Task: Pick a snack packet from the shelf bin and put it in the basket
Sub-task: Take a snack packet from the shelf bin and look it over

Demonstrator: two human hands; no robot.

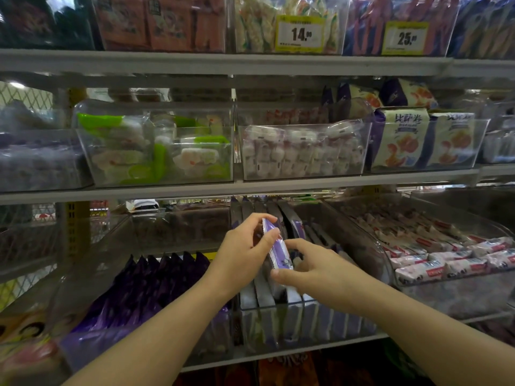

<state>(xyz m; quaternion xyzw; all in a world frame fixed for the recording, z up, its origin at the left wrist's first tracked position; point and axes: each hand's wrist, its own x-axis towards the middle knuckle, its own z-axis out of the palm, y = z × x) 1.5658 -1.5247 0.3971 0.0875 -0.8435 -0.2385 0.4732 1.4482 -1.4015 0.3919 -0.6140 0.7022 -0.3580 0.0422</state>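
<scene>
Left hand [245, 246] grips and right hand [315, 267] pinches a purple snack packet [278, 252] over the shelf bin [278, 312]; its slick wrapper could slip, dropping it among the upright packets [264, 296].

carrier: grey shelves [250, 188] | load: clear bins [306, 324] side by side; packets [262, 296] inside

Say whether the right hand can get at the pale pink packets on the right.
Probably yes: the pale pink packets lie in an open bin beside the right hand, nothing between, though it pinches the purple packet.
</scene>
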